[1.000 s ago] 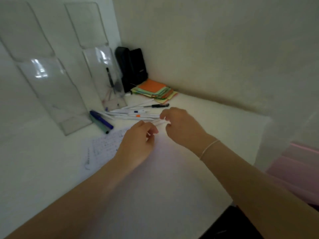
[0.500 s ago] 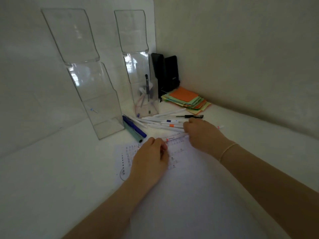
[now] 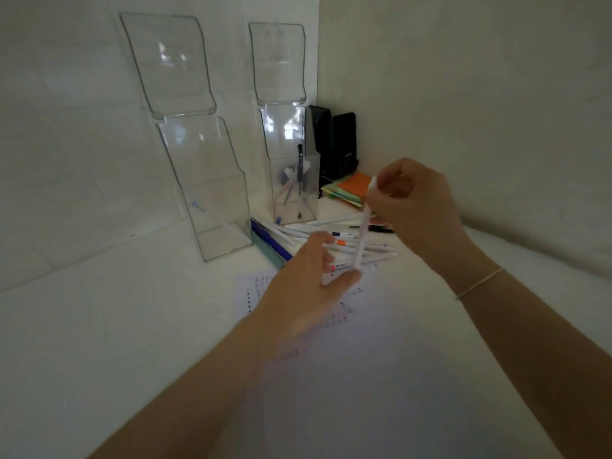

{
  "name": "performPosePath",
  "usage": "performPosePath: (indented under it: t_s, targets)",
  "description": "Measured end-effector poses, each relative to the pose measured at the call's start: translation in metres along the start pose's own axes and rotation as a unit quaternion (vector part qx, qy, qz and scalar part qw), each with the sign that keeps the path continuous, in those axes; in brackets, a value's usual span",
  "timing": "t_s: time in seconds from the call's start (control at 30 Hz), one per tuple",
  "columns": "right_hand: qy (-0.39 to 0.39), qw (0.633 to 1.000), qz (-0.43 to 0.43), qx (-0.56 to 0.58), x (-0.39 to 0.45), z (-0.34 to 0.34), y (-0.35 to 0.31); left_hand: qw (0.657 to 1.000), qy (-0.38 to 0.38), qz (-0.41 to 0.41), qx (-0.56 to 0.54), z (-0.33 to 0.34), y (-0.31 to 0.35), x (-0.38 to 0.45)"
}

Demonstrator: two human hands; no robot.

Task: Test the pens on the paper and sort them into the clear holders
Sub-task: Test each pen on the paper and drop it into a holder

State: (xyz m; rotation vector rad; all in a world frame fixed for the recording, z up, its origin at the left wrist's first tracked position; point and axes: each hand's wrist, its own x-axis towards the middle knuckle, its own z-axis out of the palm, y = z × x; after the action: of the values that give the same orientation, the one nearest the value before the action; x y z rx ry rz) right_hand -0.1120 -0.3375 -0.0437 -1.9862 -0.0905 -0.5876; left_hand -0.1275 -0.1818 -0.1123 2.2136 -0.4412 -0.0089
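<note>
My right hand (image 3: 417, 207) is raised above the desk and pinches a white pen (image 3: 363, 226), which stands nearly upright with its lower end down. My left hand (image 3: 301, 283) hovers over the paper (image 3: 331, 329) with thumb and fingers spread, the thumb just below the pen's lower tip. The paper lies flat and bears small test marks. Several loose pens (image 3: 318, 231) lie behind my hands, along with a blue pen (image 3: 271, 241) and a teal pen (image 3: 269, 256). The left clear holder (image 3: 205, 180) contains one blue-tipped pen (image 3: 198, 206). The right clear holder (image 3: 293, 190) contains several pens.
Both holders lean against the white wall at the back left. Two black objects (image 3: 332, 140) stand in the corner, with a stack of coloured sticky notes (image 3: 351, 188) in front of them. The white desk (image 3: 116, 326) stretches out to the left and right.
My right hand has lifted a white pen off the desk and turned it upright. My left hand has opened and risen slightly. The view has shifted towards the holders.
</note>
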Motion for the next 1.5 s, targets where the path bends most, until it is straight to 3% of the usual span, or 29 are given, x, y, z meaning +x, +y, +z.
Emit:
performPosePath:
  t_s: [0.07,0.13,0.17,0.23,0.27,0.33,0.4,0.43,0.53,0.6,0.67,0.73,0.87,1.03,1.13,1.23,1.3,1.4,1.5]
  targets:
    - [-0.007,0.987,0.067,0.145,-0.002,0.002,-0.009,0.983,-0.026,-0.004,-0.183,-0.009,0.013,0.001]
    - [-0.007,0.972,0.116,0.203,-0.002,0.008,-0.006,0.961,-0.041,-0.002,-0.272,-0.020,0.024,0.000]
    - [0.000,0.974,0.120,0.190,-0.003,0.012,-0.002,0.957,-0.056,-0.014,-0.286,-0.024,0.027,0.000]
    - [0.022,1.000,0.008,-0.019,-0.009,0.017,0.010,0.946,-0.095,-0.067,-0.302,-0.031,0.028,0.000]
    - [0.018,0.987,-0.091,-0.130,-0.015,0.019,0.015,0.940,-0.111,-0.093,-0.310,-0.034,0.028,0.000]
    - [-0.082,0.951,-0.217,-0.203,-0.029,0.024,0.017,0.930,-0.117,-0.121,-0.327,-0.038,0.025,-0.001]
    - [-0.207,0.924,-0.245,-0.211,-0.041,0.030,0.013,0.911,-0.117,-0.145,-0.367,-0.040,0.021,-0.002]
    - [-0.234,0.913,-0.246,-0.225,-0.045,0.033,0.011,0.894,-0.127,-0.166,-0.396,-0.041,0.019,-0.002]
    - [-0.222,0.940,-0.168,-0.198,-0.049,0.040,0.012,0.855,-0.194,-0.207,-0.434,-0.050,0.015,-0.003]
    - [-0.183,0.979,-0.031,-0.083,-0.046,0.042,0.008,0.861,-0.243,-0.200,-0.399,-0.054,0.012,-0.001]
    - [-0.159,0.978,0.116,0.063,-0.039,0.038,0.001,0.879,-0.242,-0.203,-0.357,-0.056,0.010,0.001]
    - [-0.167,0.947,0.206,0.182,-0.034,0.033,-0.003,0.905,-0.200,-0.209,-0.311,-0.055,0.007,0.004]
    - [-0.150,0.865,0.301,0.373,-0.029,0.025,0.003,0.952,-0.169,-0.203,-0.152,-0.052,-0.001,0.007]
    - [-0.155,0.826,0.294,0.455,-0.036,0.024,0.001,0.974,-0.160,-0.139,0.076,-0.055,-0.017,0.010]
    - [-0.064,0.866,0.244,0.432,-0.040,0.025,-0.006,0.973,-0.140,-0.100,0.150,-0.055,-0.031,0.009]
    - [-0.076,0.925,0.227,0.296,-0.045,0.023,-0.009,0.967,-0.109,-0.045,0.225,-0.048,-0.041,0.002]
    - [-0.120,0.925,0.238,0.271,-0.051,0.022,-0.005,0.970,-0.084,-0.020,0.228,-0.042,-0.050,-0.006]
    - [-0.189,0.891,0.251,0.327,-0.066,0.032,0.001,0.968,-0.014,0.026,0.250,-0.034,-0.064,-0.017]
    - [-0.161,0.938,0.212,0.221,-0.078,0.052,0.019,0.958,0.033,0.074,0.274,-0.027,-0.072,-0.022]
